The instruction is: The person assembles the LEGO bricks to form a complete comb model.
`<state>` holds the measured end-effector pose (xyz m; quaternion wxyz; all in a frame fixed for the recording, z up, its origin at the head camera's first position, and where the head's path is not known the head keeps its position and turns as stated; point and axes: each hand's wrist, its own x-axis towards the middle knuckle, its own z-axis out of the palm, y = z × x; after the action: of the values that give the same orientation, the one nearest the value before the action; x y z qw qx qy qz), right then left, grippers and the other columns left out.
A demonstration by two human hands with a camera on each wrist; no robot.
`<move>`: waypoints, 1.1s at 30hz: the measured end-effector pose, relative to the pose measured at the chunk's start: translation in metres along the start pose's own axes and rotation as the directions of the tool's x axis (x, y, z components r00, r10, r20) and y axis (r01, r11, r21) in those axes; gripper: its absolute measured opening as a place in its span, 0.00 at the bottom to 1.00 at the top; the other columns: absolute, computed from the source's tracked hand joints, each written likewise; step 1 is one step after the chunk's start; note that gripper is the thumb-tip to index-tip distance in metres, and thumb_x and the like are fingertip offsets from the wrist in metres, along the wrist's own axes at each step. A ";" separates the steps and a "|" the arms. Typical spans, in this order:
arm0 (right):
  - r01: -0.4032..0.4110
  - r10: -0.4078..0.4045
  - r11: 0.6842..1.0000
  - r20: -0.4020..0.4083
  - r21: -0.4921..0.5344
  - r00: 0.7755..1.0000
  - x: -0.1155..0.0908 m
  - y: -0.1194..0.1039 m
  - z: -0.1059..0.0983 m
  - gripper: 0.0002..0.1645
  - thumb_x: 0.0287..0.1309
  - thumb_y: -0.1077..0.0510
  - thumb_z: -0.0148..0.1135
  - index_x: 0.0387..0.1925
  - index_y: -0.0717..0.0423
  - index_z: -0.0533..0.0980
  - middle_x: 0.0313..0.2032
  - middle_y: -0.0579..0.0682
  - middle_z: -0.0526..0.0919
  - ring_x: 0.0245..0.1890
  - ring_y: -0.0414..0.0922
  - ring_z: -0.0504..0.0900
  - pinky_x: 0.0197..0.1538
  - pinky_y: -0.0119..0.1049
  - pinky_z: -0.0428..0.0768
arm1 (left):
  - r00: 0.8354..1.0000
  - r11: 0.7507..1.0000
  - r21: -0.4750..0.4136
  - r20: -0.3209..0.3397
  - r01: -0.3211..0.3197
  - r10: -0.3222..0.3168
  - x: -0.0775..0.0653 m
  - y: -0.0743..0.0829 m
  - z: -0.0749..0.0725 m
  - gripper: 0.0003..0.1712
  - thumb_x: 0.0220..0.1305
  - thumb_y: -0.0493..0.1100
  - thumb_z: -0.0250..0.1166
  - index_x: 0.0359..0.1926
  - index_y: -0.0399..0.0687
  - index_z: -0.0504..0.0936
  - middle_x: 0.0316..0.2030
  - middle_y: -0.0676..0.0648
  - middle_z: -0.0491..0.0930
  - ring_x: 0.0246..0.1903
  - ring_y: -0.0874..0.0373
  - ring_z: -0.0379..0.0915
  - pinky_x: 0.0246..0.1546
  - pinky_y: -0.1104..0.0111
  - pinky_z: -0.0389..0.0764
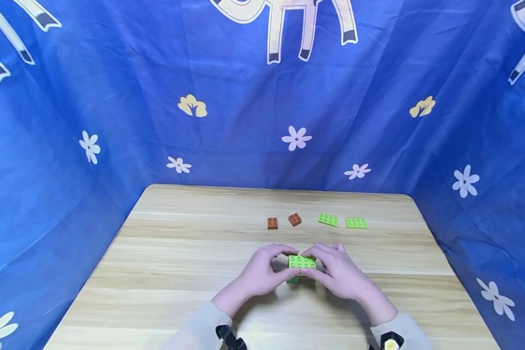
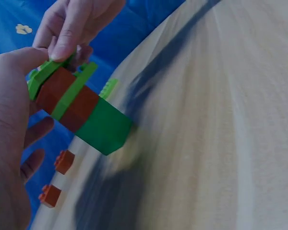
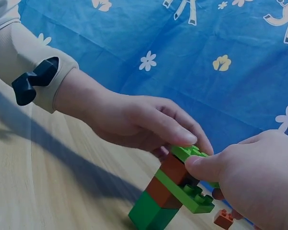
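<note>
A small tower of toy building bricks stands on the table in front of me. Its base is a dark green block [image 2: 105, 125], with a brown brick [image 3: 164, 192], a lime green plate [image 3: 180, 190] and another brown brick [image 3: 175, 168] stacked above. On top lies a second lime green plate [image 1: 302, 262], studs up. My left hand [image 1: 262, 273] pinches this top plate at its left part, thumb at the near edge and fingers at the far edge. From the other side my right hand [image 1: 342, 274] pinches the same plate, the two thumbs nearly meeting.
Behind the tower, two loose brown bricks [image 1: 272, 223] lie on the wooden table [image 1: 179, 243]. To their right are two loose lime green plates [image 1: 356, 223]. A blue patterned cloth [image 1: 245, 121] hangs around the table's back and sides.
</note>
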<state>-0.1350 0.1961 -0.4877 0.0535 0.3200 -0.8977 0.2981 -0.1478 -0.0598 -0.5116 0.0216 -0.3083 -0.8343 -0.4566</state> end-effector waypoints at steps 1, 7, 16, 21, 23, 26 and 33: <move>-0.003 0.003 1.000 0.002 0.001 1.000 0.000 0.000 0.000 0.19 0.70 0.34 0.64 0.55 0.35 0.81 0.41 0.24 0.76 0.29 0.42 0.76 0.49 0.41 0.63 | 1.000 1.000 0.011 -0.005 -0.010 0.010 0.001 0.000 -0.001 0.26 0.67 0.61 0.74 0.59 0.55 0.87 0.54 0.62 0.85 0.57 0.61 0.79 0.61 0.53 0.78; -0.008 0.007 1.000 0.015 0.009 1.000 0.000 -0.001 0.000 0.19 0.71 0.34 0.63 0.56 0.34 0.81 0.41 0.25 0.77 0.30 0.43 0.77 0.50 0.42 0.64 | 0.999 0.996 0.079 -0.015 -0.032 0.033 0.002 0.000 -0.004 0.23 0.66 0.64 0.73 0.55 0.59 0.89 0.50 0.63 0.87 0.54 0.63 0.80 0.63 0.54 0.75; -0.024 0.023 1.000 0.012 0.021 1.000 -0.001 -0.001 0.000 0.18 0.70 0.35 0.65 0.56 0.33 0.81 0.41 0.24 0.76 0.29 0.35 0.71 0.49 0.41 0.64 | 0.999 0.991 0.124 -0.008 -0.051 0.052 0.003 0.002 -0.006 0.24 0.65 0.63 0.74 0.54 0.57 0.90 0.47 0.62 0.87 0.50 0.65 0.81 0.63 0.53 0.75; -0.028 0.028 0.999 0.010 0.032 1.000 -0.002 0.001 0.000 0.17 0.70 0.36 0.65 0.56 0.33 0.81 0.41 0.24 0.76 0.28 0.31 0.69 0.48 0.41 0.63 | 0.999 0.995 0.098 -0.014 -0.033 0.035 0.003 0.002 -0.005 0.23 0.64 0.62 0.75 0.54 0.58 0.90 0.47 0.62 0.87 0.50 0.63 0.81 0.62 0.52 0.75; -0.024 0.024 0.999 0.009 0.036 1.000 -0.002 0.002 0.001 0.17 0.71 0.36 0.66 0.56 0.33 0.81 0.41 0.24 0.76 0.27 0.31 0.68 0.48 0.41 0.63 | 1.000 0.996 0.089 -0.014 -0.026 0.027 0.003 0.001 -0.004 0.22 0.64 0.62 0.75 0.54 0.58 0.90 0.47 0.62 0.87 0.51 0.63 0.81 0.62 0.52 0.75; -0.021 0.020 0.999 0.011 0.047 1.000 -0.002 0.002 0.001 0.18 0.71 0.37 0.66 0.57 0.33 0.80 0.41 0.25 0.76 0.27 0.31 0.69 0.48 0.42 0.63 | 1.000 0.997 0.076 -0.014 -0.018 0.019 0.003 0.001 -0.004 0.22 0.64 0.62 0.75 0.54 0.59 0.90 0.47 0.63 0.87 0.50 0.62 0.81 0.61 0.52 0.76; -0.030 0.029 0.997 0.013 0.074 0.999 -0.002 0.002 0.002 0.18 0.70 0.37 0.66 0.57 0.33 0.80 0.40 0.26 0.76 0.26 0.32 0.70 0.49 0.44 0.63 | 1.000 1.000 0.018 0.001 0.016 -0.016 0.004 -0.002 -0.002 0.24 0.63 0.63 0.75 0.53 0.58 0.90 0.46 0.65 0.86 0.51 0.64 0.80 0.60 0.57 0.77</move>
<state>-0.1342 0.1972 -0.4906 0.0317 0.3105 -0.8909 0.3300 -0.1524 -0.0600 -0.5103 0.0202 -0.3016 -0.8408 -0.4491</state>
